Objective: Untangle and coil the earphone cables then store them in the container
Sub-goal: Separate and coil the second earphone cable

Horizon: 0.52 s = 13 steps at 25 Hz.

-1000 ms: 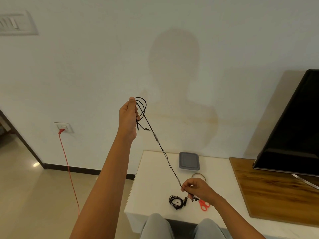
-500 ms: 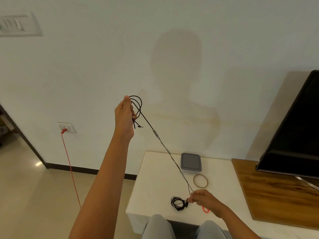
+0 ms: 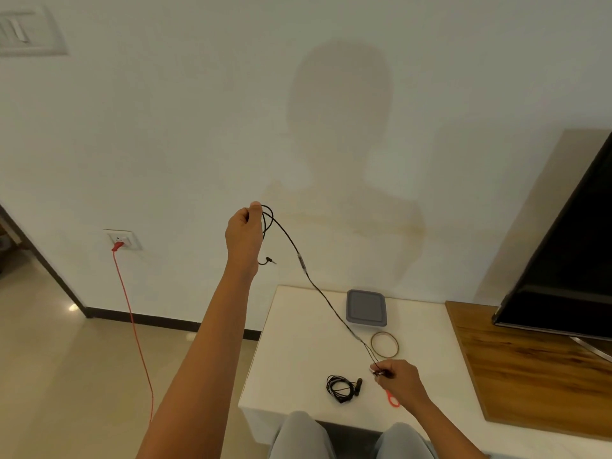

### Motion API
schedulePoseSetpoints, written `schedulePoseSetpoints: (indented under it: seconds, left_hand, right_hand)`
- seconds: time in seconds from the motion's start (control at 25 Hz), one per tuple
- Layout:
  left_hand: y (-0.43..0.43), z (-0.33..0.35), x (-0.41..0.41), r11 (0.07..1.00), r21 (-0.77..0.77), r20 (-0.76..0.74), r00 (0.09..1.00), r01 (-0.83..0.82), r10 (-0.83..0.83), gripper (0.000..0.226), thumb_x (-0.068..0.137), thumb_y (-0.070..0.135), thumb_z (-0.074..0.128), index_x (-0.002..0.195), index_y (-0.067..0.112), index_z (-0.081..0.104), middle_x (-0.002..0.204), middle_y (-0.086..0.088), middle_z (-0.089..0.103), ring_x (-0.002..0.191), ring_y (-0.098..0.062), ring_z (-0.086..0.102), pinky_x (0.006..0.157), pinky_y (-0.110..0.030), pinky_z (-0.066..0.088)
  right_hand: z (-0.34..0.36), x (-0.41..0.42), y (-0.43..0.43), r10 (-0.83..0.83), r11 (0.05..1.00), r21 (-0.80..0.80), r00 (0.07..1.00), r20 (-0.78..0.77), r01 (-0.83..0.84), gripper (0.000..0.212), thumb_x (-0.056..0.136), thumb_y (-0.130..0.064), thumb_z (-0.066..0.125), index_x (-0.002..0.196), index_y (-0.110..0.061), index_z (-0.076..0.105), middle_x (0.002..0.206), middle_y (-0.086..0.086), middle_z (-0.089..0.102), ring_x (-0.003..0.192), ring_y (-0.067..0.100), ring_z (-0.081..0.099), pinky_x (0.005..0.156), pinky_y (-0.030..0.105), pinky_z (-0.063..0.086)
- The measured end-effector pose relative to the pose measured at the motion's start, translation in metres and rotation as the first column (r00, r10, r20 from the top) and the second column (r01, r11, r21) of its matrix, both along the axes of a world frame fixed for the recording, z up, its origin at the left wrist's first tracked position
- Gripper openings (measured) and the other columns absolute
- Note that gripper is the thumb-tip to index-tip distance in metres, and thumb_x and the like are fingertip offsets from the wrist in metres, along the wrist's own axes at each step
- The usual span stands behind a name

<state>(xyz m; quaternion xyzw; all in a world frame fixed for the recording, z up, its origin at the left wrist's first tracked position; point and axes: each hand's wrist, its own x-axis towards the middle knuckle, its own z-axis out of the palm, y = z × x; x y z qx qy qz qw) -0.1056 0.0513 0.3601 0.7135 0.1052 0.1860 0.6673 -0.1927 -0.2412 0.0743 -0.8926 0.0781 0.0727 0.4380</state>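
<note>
Head camera: a seated person stretches a black earphone cable [image 3: 326, 301] between two hands held well apart. The left hand [image 3: 243, 236], raised in front of the wall, has its fingers curled round a few loops of the cable, and the jack plug [image 3: 270, 260] dangles just below it. The right hand [image 3: 399, 380], low over the white table [image 3: 298, 352], pinches the cable's earbud end between its fingertips. A second set of earphones [image 3: 341, 387] lies coiled on the table just left of that hand. The grey container [image 3: 366, 308] sits at the table's far edge near the wall, with a brown ring [image 3: 384, 345] between it and the right hand. A red scissors handle [image 3: 393, 400] shows beneath the right hand.
</note>
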Motion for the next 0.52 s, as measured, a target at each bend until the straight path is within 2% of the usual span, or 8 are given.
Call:
schedulePoseSetpoints:
  seconds: [0.08, 0.2, 0.36, 0.52]
  left_hand:
    - [-0.005, -0.013, 0.005, 0.998, 0.06, -0.01, 1.0, -0.009, 0.009, 0.045, 0.099, 0.035, 0.044, 0.063, 0.018, 0.023, 0.06, 0.002, 0.023, 0.052, -0.011, 0.019, 0.05, -0.024, 0.02]
    - [-0.015, -0.032, 0.016, 0.995, 0.103, -0.054, 0.999, -0.005, 0.011, 0.045, 0.099, 0.034, 0.044, 0.063, 0.018, 0.023, 0.06, 0.001, 0.023, 0.051, -0.011, 0.019, 0.049, -0.023, 0.02]
    - [-0.027, -0.06, 0.037, 0.992, 0.122, -0.122, 0.992, 0.031, -0.016, 0.045, 0.099, 0.035, 0.044, 0.062, 0.018, 0.023, 0.06, 0.001, 0.022, 0.052, -0.012, 0.019, 0.051, -0.026, 0.02]
    - [-0.037, -0.091, 0.055, 0.989, 0.133, -0.191, 0.981, 0.071, -0.045, 0.045, 0.098, 0.035, 0.045, 0.063, 0.018, 0.022, 0.06, 0.001, 0.021, 0.053, -0.013, 0.019, 0.052, -0.028, 0.02]
  right_hand:
    - [-0.007, 0.0, -0.002, -0.022, 0.998, -0.06, 1.0, 0.014, 0.023, 0.021, 0.077, 0.0, 0.071, 0.092, -0.015, 0.074, 0.083, -0.009, 0.066, 0.074, 0.001, 0.06, 0.072, 0.005, 0.047]
    - [-0.02, 0.002, -0.007, -0.04, 0.996, -0.078, 0.999, -0.011, 0.039, 0.017, 0.076, -0.001, 0.072, 0.087, -0.014, 0.071, 0.078, -0.004, 0.066, 0.074, 0.011, 0.062, 0.065, 0.005, 0.043]
    - [-0.04, 0.009, -0.016, -0.054, 0.994, -0.1, 0.997, -0.059, 0.048, 0.014, 0.078, -0.003, 0.071, 0.092, -0.007, 0.071, 0.079, -0.004, 0.064, 0.071, 0.007, 0.06, 0.066, 0.008, 0.044]
    - [-0.061, 0.021, -0.02, -0.103, 0.992, -0.078, 0.991, -0.084, 0.096, 0.011, 0.079, -0.007, 0.072, 0.089, -0.013, 0.07, 0.083, 0.001, 0.067, 0.074, 0.016, 0.063, 0.075, 0.028, 0.054]
